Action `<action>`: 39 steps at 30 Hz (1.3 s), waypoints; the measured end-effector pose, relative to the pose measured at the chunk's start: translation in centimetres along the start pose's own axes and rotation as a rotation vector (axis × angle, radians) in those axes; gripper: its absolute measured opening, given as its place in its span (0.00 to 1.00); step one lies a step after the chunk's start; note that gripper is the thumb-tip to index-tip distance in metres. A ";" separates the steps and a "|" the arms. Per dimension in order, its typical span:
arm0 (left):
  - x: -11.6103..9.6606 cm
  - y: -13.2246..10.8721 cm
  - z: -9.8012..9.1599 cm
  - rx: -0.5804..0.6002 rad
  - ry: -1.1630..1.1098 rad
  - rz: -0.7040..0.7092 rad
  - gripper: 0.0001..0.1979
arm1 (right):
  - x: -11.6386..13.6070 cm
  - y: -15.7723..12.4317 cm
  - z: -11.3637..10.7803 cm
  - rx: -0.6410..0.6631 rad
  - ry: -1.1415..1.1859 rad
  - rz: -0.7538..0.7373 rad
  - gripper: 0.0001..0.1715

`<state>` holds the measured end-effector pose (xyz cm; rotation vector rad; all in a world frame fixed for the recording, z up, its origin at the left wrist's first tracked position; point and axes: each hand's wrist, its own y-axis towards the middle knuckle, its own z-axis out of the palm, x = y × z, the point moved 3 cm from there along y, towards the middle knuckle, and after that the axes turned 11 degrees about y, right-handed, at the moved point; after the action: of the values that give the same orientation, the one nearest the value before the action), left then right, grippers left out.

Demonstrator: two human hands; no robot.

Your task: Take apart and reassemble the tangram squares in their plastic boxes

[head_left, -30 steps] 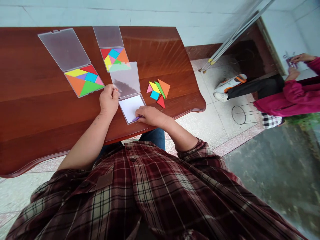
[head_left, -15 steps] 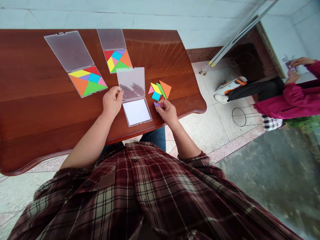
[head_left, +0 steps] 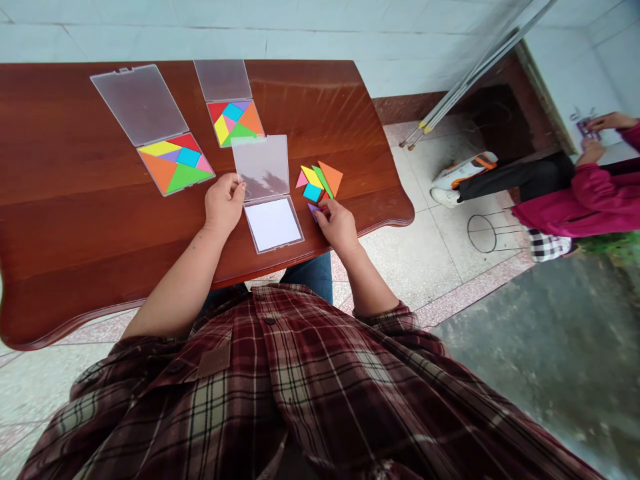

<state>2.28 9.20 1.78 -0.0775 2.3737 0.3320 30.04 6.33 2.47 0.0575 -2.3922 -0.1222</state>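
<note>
My left hand is closed in a pinch at the left edge of a clear plastic lid. That lid stands open, hinged to a shallow box with a plain white bottom. My right hand has its fingers closed at a purple tangram triangle, partly covered by the thumb and fingertips. A red piece peeks out just above the fingers. Beyond it lie a blue square, a yellow parallelogram, a pink triangle, a green triangle and an orange triangle.
Two open boxes with complete tangrams, one at left and one at the back, lie on the brown table. Crutches lean by the wall. A person in a magenta top sits at the right, near a wire stand.
My right fingers have shifted slightly to the right over the purple triangle, which sits lower between them. The left hand and lid are nearly still.
</note>
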 end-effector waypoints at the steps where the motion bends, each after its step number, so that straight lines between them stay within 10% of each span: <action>1: 0.1 0.0 0.1 -0.002 -0.005 0.004 0.03 | -0.1 -0.1 -0.2 0.001 0.011 -0.011 0.09; 39: 0.5 -1.9 -0.9 -0.007 0.248 0.023 0.12 | 0.9 -3.6 2.6 -0.142 0.012 -0.168 0.16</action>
<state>1.64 7.18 1.69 -0.0995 2.6206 0.3598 27.62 2.90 0.79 0.1919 -2.3576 -0.3696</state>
